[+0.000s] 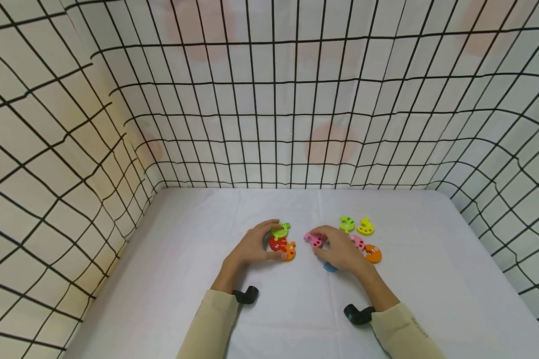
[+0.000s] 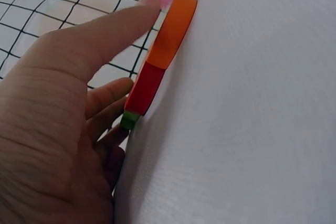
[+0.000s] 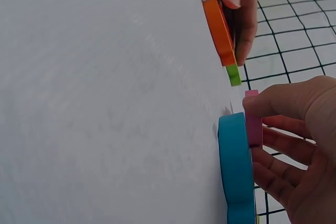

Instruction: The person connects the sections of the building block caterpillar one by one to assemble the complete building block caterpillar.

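Note:
Toward the table's middle, my left hand (image 1: 253, 244) spans a short curved row of puzzle pieces, thumb on the spotted orange piece (image 1: 289, 251) and fingertips on the green piece (image 1: 280, 231). Between those two lies a red piece (image 1: 277, 244). To the right, my right hand (image 1: 339, 248) pinches a spotted pink piece (image 1: 313, 239) between thumb and fingers. Beside that hand lies a blue piece (image 1: 330, 268), mostly covered in the head view; the right wrist view shows its thick blue edge (image 3: 235, 161).
Beyond the right hand lie a green piece (image 1: 347, 224), a yellow piece (image 1: 365, 227), another pink piece (image 1: 357, 243) and an orange piece (image 1: 373, 254) marked 10. A white cloth covers the table (image 1: 287, 314). Black wire grid (image 1: 260, 114) stands around the back and sides.

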### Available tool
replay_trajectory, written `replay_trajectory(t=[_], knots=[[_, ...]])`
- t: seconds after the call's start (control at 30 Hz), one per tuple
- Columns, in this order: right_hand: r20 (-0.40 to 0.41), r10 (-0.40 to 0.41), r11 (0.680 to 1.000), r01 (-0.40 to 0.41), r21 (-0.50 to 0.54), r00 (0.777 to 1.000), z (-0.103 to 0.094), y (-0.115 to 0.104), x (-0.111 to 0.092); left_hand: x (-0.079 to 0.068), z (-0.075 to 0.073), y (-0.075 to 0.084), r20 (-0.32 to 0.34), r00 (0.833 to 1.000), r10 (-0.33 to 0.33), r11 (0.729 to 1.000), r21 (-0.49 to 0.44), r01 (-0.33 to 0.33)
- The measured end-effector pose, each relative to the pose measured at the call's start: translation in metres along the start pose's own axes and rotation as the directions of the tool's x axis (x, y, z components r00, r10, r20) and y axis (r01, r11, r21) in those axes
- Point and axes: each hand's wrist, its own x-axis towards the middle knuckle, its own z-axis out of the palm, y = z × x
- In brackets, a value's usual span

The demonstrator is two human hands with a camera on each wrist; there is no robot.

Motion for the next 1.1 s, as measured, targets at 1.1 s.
replay_trajectory(t=[1.1], knots=[[0.057,-0.098,0.995,0.098,0.011,0.993,0.018,-0.036,0.017,-0.001,-0.002,0.001,-0.005,1.000,0.013,1.000,-0.027,-0.013]])
